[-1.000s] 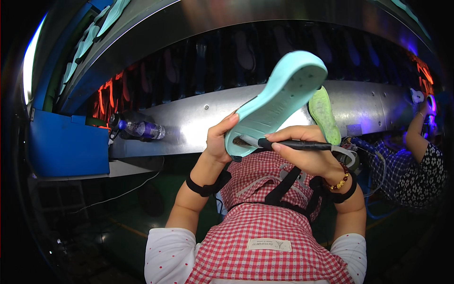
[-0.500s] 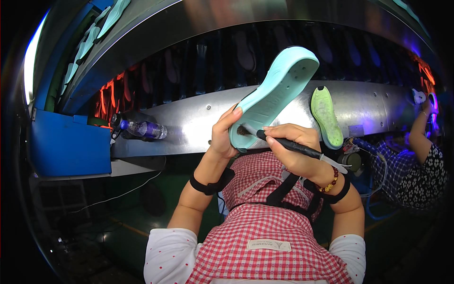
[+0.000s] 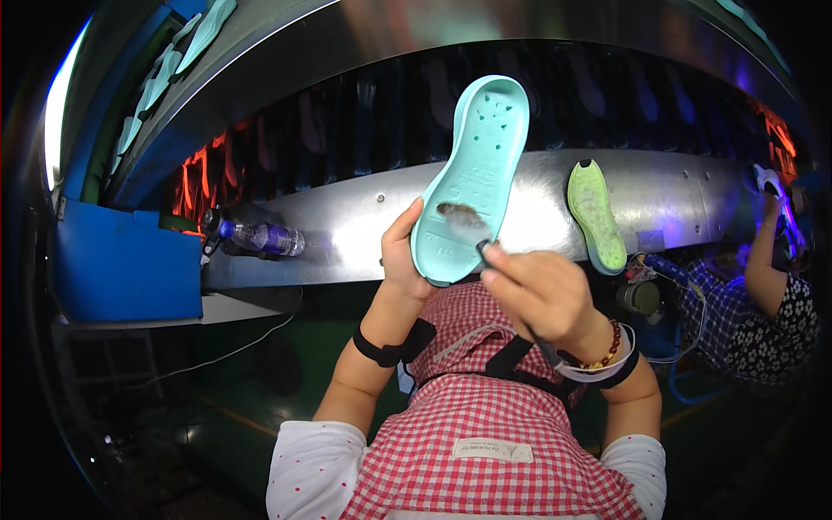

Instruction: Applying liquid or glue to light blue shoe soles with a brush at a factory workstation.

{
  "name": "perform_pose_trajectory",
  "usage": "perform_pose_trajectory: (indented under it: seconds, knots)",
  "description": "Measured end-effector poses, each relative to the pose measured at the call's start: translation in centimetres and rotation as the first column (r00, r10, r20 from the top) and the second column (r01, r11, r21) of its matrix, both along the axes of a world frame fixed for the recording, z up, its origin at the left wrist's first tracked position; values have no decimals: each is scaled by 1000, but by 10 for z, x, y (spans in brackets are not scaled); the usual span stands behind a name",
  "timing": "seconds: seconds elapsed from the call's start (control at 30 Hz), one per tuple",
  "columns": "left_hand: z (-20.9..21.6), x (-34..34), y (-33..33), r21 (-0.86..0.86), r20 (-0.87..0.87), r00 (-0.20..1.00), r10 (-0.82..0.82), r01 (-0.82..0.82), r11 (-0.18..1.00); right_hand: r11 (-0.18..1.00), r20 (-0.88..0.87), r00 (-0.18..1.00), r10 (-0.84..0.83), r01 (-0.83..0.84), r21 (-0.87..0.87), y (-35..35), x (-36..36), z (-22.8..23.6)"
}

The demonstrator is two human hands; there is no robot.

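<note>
My left hand is closed on the heel end of a light turquoise shoe sole, whose recessed inner face is turned toward me and whose toe end points away. Several small dark holes show near its toe. Between the fingers of my right hand is a brush with a dark handle, its bristles against the inside of the sole above the heel and blurred by motion. To the right, a green sole with a dark tip lies on the metal ledge.
The curved metal ledge runs in front of me, with dark hanging strips and sole shapes behind it. At left are a plastic bottle and a blue box housing. More turquoise soles lie upper left. A co-worker's arm reaches in at right.
The sole has turned more upright, its toe swinging left and its inner face coming toward me. The brush has moved from the heel up toward the middle of the sole.
</note>
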State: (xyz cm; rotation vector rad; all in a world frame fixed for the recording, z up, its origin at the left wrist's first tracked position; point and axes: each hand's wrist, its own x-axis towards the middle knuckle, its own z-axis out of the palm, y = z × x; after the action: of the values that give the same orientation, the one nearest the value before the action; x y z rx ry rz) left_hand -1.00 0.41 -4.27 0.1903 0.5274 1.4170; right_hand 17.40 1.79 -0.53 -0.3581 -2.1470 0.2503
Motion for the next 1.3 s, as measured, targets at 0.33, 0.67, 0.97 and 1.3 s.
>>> perform_pose_trajectory:
  seconds: [0.33, 0.67, 0.97, 1.3]
  knots:
    - [19, -3, -1, 94, -29, 998, -62, 65, 993, 997, 128, 990, 52, -59, 45, -7, 0, -7]
    - [34, -9, -9, 26, -103, 992, -70, 73, 997, 720, -291, 952, 96, -268, -640, -8, 42, 44]
    - [198, -10, 8, 458, -338, 919, 203, -28, 888, 541, -708, 581, -401, -474, -695, -12, 99, 39]
    - [277, 31, 147, 383, -253, 859, 445, -334, 861, 440, -718, 565, -405, -568, -695, -36, 102, 62]
